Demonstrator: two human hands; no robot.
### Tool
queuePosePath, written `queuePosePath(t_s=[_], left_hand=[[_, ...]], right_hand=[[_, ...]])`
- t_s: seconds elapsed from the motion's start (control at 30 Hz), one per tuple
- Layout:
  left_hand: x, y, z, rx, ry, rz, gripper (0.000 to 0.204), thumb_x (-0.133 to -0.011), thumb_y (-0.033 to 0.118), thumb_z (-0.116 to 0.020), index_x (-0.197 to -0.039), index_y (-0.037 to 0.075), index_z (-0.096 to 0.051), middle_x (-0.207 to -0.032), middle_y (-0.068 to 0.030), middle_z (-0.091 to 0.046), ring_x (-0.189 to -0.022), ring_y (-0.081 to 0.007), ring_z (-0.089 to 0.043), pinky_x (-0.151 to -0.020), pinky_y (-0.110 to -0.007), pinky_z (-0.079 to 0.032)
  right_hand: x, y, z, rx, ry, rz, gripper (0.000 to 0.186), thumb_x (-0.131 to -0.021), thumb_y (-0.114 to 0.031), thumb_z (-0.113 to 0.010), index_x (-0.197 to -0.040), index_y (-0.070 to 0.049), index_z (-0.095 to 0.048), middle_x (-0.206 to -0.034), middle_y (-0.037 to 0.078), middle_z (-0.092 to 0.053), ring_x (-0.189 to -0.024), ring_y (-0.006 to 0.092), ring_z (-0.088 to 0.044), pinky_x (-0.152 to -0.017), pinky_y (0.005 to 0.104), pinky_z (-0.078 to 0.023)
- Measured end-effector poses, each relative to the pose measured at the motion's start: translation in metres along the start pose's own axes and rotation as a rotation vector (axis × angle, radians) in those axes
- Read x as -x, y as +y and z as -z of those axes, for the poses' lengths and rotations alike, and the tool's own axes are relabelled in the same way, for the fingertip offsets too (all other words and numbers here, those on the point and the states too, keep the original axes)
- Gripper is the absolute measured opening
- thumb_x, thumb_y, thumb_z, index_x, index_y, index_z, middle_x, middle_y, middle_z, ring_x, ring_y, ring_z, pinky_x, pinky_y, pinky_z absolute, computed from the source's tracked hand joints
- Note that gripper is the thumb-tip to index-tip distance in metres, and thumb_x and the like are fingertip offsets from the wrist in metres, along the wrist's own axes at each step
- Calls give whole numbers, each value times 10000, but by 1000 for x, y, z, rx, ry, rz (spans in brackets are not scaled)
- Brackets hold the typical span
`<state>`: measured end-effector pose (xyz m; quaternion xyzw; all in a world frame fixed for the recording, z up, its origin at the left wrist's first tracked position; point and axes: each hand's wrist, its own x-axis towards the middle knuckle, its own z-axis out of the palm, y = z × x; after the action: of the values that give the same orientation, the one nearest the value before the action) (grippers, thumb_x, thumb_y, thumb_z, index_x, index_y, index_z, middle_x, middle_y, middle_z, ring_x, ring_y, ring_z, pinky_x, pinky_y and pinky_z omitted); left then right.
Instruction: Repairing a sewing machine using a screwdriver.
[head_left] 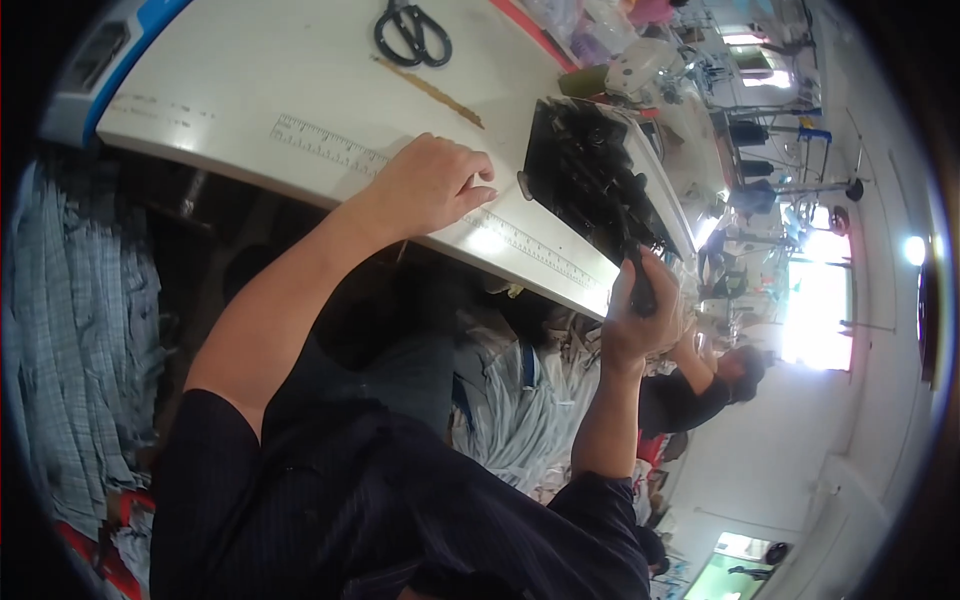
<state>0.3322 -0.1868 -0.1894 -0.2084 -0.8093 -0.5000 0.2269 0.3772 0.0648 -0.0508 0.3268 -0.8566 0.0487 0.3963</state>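
Observation:
My left hand (437, 180) rests at the front edge of the white sewing table (260, 60), its fingers loosely bent and the thumb apart from them. Nothing shows between them. A printed ruler scale (330, 145) runs along the table beside and beyond this hand. My right hand (652, 308) grips a black-handled tool (641, 285) upright at the table's right end. The tool's far end is lost against a dark machine part (590, 165), so its exact kind is unclear. This part lies in the tabletop between my hands, on the far side.
Black-handled scissors (412, 35) and a thin brown strip (432, 92) lie on the far tabletop. Grey checked fabric (80, 340) hangs at the left. More pale cloth (520, 400) is heaped below the table. Another person (700, 390) works at the right.

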Motion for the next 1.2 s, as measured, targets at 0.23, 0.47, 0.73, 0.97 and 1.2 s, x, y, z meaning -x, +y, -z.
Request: queuePosePath(t_s=[0.23,0.47,0.73,0.97,1.2], left_hand=[[-6,9,3,28,-43,-8,189,-835,197,-694,-871,16,-653,-709,-106,-637,-667,-256,-609,-669,-356,-475],[-11,21,6,44,-75,106,185,-840,173,-678,-896,-2,-652,-697,-132,-628,-620,-277,-585,-621,-376,-469],[-10,26,2,41,-87,170,179,-850,148,-681,-933,-8,-656,-673,-111,-601,-594,-211,-552,-589,-320,-457],[-11,25,0,30,-99,181,186,-863,159,-675,-941,-9,-656,-687,-111,-611,-597,-201,-555,-590,-312,-461],[-9,25,0,25,-95,173,193,-871,169,-667,-942,-10,-654,-696,-113,-615,-599,-208,-556,-596,-317,-462]], right_hand=[[46,25,27,-162,109,-396,133,-813,-49,-730,-898,-3,-639,-840,138,-705,-746,220,-697,-711,299,-539],[103,157,-3,15,109,-771,236,-870,-259,-724,-903,-36,-654,-719,93,-669,-643,208,-644,-613,336,-488],[119,179,-11,65,72,-796,261,-861,-285,-726,-897,-40,-645,-708,117,-662,-645,273,-649,-626,380,-496],[127,190,-12,91,-40,-739,224,-857,-239,-725,-929,-49,-631,-751,137,-653,-684,302,-637,-648,391,-491],[127,172,2,24,48,-727,212,-866,-210,-722,-959,-37,-642,-802,129,-671,-710,277,-652,-664,370,-502]])
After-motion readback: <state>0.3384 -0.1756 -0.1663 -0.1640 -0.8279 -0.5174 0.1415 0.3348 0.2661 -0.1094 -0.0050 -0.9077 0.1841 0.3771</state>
